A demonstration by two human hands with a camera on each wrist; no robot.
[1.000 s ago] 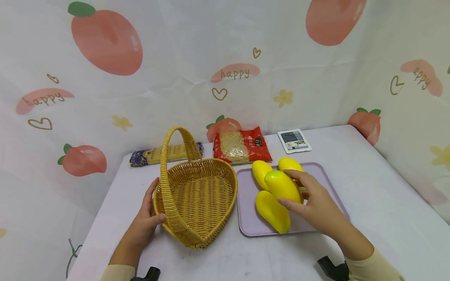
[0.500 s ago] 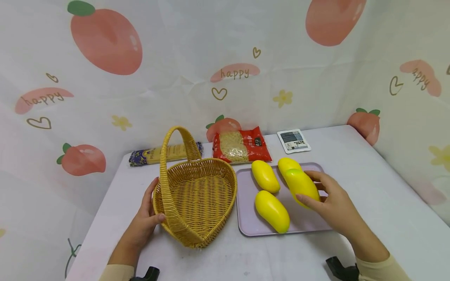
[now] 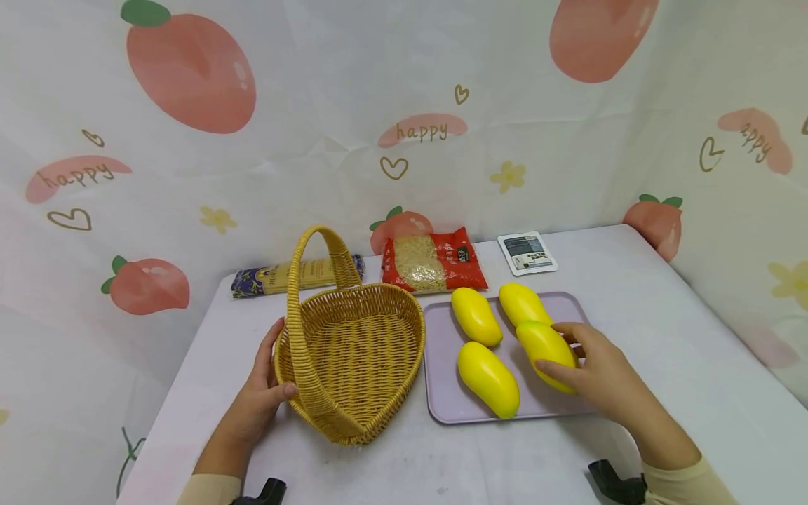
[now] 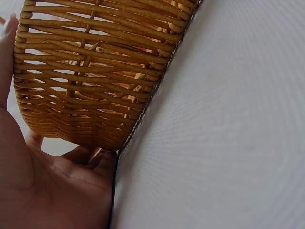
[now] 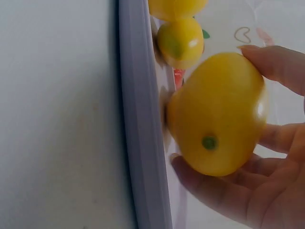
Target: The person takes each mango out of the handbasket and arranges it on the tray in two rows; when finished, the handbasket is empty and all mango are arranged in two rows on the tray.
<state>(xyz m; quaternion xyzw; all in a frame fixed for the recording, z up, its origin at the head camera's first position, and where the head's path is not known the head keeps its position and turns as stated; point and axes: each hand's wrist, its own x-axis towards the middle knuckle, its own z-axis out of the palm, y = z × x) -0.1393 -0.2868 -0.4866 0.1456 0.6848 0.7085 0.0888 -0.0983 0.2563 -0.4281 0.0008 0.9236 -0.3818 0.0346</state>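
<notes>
At the left side of a heart-shaped wicker basket (image 3: pixel 402 300) is my left hand (image 3: pixel 255 403), holding it with the thumb near the rim and the fingers along the outside wall. Nothing lies in the basket. My right hand (image 3: pixel 602 372) grips a yellow mango (image 3: pixel 544 354) with a greenish tip between thumb and fingers, low over the right part of a lilac tray (image 3: pixel 442 403). Whether this mango touches the tray I cannot tell. On the tray lie three other mangoes: a back-left mango (image 3: pixel 476 317), a back-right mango (image 3: pixel 522 304) and a front mango (image 3: pixel 488 379).
Behind the basket lies a long pack of pasta (image 3: pixel 278 278). A red bag of pale dry food (image 3: pixel 421 263) sits behind the tray, with a white flat packet (image 3: pixel 527 254) to its right. A printed cloth (image 3: pixel 315 105) hangs behind the white table (image 3: pixel 404 463).
My right hand has carried the mango rightward from over the tray's middle, then lowered it toward the tray's right part. The left hand and basket have stayed put.
</notes>
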